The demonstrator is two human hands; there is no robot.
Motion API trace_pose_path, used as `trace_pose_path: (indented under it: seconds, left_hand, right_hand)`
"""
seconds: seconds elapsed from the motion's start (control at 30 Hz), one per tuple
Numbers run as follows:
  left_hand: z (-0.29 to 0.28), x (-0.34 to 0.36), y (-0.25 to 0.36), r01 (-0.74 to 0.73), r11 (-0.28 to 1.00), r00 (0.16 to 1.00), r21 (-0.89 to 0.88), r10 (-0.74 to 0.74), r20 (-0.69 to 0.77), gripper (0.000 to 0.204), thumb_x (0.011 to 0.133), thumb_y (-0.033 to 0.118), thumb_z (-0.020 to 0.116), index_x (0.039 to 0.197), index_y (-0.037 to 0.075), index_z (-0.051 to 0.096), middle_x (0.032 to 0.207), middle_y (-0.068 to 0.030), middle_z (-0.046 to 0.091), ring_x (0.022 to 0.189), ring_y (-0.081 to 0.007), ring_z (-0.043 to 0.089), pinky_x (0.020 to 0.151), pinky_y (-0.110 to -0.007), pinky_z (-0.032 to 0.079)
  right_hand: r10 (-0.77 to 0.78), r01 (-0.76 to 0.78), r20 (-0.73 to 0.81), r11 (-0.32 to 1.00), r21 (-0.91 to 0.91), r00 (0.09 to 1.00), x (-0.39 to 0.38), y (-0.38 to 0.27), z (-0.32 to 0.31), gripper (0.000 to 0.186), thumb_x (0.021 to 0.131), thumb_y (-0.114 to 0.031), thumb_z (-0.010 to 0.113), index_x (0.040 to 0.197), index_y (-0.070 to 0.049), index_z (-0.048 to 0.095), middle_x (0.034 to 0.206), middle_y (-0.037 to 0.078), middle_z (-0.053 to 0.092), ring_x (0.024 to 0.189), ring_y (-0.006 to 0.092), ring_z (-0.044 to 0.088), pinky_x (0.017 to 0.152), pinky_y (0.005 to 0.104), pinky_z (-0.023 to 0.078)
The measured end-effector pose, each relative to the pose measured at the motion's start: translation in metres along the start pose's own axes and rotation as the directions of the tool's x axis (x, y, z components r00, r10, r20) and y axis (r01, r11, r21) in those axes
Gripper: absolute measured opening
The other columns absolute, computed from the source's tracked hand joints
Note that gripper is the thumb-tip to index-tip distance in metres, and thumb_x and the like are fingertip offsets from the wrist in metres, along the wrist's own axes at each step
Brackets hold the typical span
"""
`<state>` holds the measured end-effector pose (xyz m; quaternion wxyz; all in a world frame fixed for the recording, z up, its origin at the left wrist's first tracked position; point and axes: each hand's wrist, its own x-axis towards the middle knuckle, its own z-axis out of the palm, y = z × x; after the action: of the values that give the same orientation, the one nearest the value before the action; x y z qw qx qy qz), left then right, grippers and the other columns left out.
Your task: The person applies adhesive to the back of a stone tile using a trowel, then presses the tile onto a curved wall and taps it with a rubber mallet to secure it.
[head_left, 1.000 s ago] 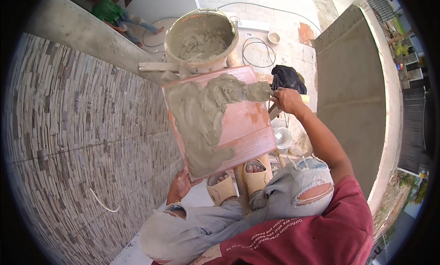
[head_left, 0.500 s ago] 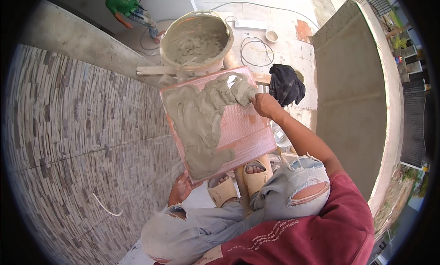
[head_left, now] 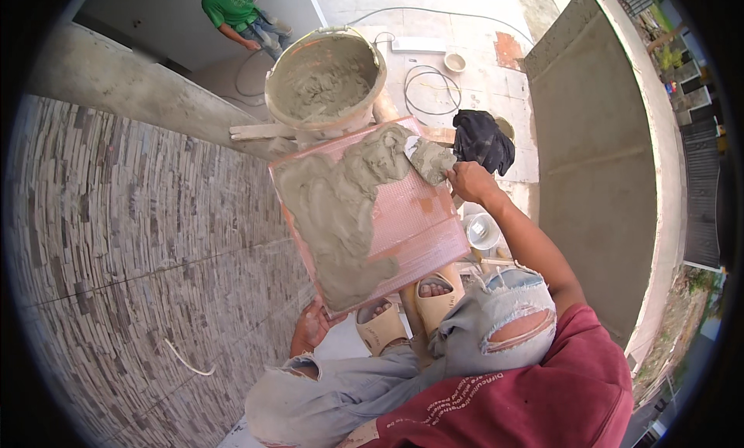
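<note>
A square pinkish tile (head_left: 425, 232), ribbed side up, lies tilted before me. Thick grey mortar (head_left: 329, 215) covers its left side and far edge, while the right and near middle show bare ribs. My left hand (head_left: 311, 328) grips the tile's near left corner from below, with some fingers hidden under it. In my right hand (head_left: 471, 182), at the far right edge, is a trowel (head_left: 431, 161) whose blade is coated with mortar and rests on or just over the mortar layer; its handle is mostly hidden by my fingers.
Just beyond the tile stands a large bucket (head_left: 333, 129) of mortar, by a wooden board (head_left: 260, 132). A dark cloth (head_left: 483, 142) and a white pail (head_left: 482, 231) are at the right. Stone-pattern wall (head_left: 147, 223) runs left; a rendered wall (head_left: 597, 161) right. Another person (head_left: 230, 10) stands far left.
My right hand has moved right with the trowel, and the blade now shows more at the tile's far right edge. My left hand stays at the corner. The other person has shifted slightly right.
</note>
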<state>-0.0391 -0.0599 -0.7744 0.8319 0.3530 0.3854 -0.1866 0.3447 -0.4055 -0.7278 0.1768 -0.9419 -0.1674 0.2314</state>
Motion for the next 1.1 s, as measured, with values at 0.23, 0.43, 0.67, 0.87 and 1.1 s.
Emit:
trace_pose_path:
  seconds: [0.23, 0.43, 0.67, 0.87, 1.1]
  left_hand:
    - [0.008, -0.005, 0.003, -0.010, 1.000, 1.000, 0.001, 0.010, 0.000, 0.058, 0.106, 0.042, 0.045, 0.149, 0.003, 0.038, 0.142, -0.0169, 0.055, 0.125, -0.0372, 0.058, 0.105, -0.054, 0.048]
    - [0.012, -0.006, 0.006, -0.009, 1.000, 1.000, 0.022, 0.009, 0.015, 0.059, 0.105, 0.042, 0.046, 0.149, 0.003, 0.037, 0.143, -0.0161, 0.055, 0.127, -0.0364, 0.058, 0.105, -0.054, 0.047]
    - [0.014, -0.007, 0.006, 0.001, 0.999, 1.000, 0.049, -0.001, -0.001, 0.060, 0.105, 0.044, 0.045, 0.149, 0.004, 0.037, 0.144, -0.0147, 0.054, 0.129, -0.0348, 0.056, 0.107, -0.053, 0.046]
    - [0.019, -0.008, 0.006, -0.028, 0.999, 1.000, 0.015, 0.028, -0.013, 0.058, 0.105, 0.040, 0.049, 0.148, 0.003, 0.038, 0.142, -0.0148, 0.055, 0.127, -0.0339, 0.057, 0.107, -0.054, 0.047]
    - [0.001, 0.000, -0.002, 0.013, 1.000, 1.000, -0.005, -0.013, 0.022, 0.057, 0.106, 0.043, 0.042, 0.146, 0.002, 0.040, 0.138, -0.0174, 0.057, 0.125, -0.0348, 0.058, 0.107, -0.052, 0.047]
  right_hand:
    - [0.164, -0.315, 0.309, 0.781, 0.540, 0.937, 0.024, 0.004, -0.016, 0.043, 0.102, -0.033, 0.051, 0.084, 0.004, 0.063, 0.063, 0.008, 0.057, 0.050, 0.0172, 0.059, 0.041, 0.0344, 0.046]
    - [0.163, -0.356, 0.319, 0.535, 0.766, 0.933, 0.030, 0.018, 0.026, 0.043, 0.102, -0.037, 0.049, 0.083, 0.000, 0.061, 0.063, 0.005, 0.057, 0.046, 0.0175, 0.054, 0.042, 0.0338, 0.047]
    - [0.275, -0.507, 0.429, 0.550, 0.664, 0.860, 0.041, 0.025, 0.006, 0.042, 0.104, -0.037, 0.048, 0.081, -0.002, 0.058, 0.064, 0.005, 0.055, 0.046, 0.0175, 0.053, 0.042, 0.0365, 0.047]
    - [0.187, -0.498, 0.462, 0.346, 0.795, 0.867, 0.007, 0.011, -0.006, 0.039, 0.105, -0.034, 0.044, 0.085, -0.004, 0.057, 0.066, 0.004, 0.055, 0.046, 0.0153, 0.052, 0.041, 0.0328, 0.047]
    - [0.027, -0.430, 0.444, 0.307, 0.849, 0.896, -0.018, -0.057, 0.007, 0.034, 0.104, -0.033, 0.047, 0.093, -0.002, 0.057, 0.068, 0.005, 0.057, 0.049, 0.0174, 0.055, 0.044, 0.0329, 0.049]
